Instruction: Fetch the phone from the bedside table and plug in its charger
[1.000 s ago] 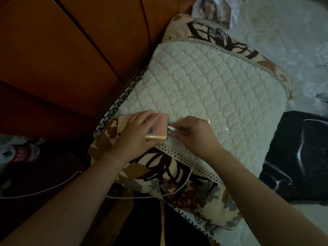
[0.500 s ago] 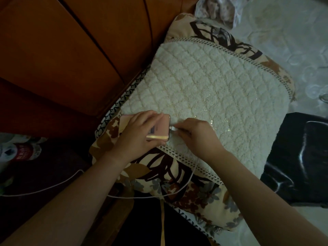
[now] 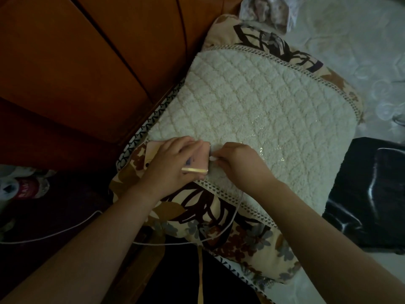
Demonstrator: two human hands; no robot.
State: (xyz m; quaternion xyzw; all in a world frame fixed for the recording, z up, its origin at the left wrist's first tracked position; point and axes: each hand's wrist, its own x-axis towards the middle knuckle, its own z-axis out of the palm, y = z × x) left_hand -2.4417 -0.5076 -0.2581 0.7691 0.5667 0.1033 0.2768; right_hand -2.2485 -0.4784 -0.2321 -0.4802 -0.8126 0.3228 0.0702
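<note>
A pink phone point(image 3: 153, 150) lies back-up on the near left corner of a cream quilted pillow point(image 3: 252, 110). My left hand point(image 3: 173, 167) is closed over it from the near side. My right hand point(image 3: 238, 165) pinches the white charger plug point(image 3: 212, 158), which touches the phone's right end. The white charger cable point(image 3: 230, 224) runs from under my right hand down across the pillow's floral border and off to the left, toward the dark bedside table.
A wooden headboard point(image 3: 87, 69) fills the upper left. On the dark bedside table point(image 3: 65, 205) at the left stands a container with a red label point(image 3: 26, 187). A shiny black cloth point(image 3: 370, 194) lies at the right on the pale bedsheet point(image 3: 350, 40).
My right hand has pushed the plug leftward: the white connector, clearly exposed a second ago, is now up against the phone's end. The left hand stays on the phone.
</note>
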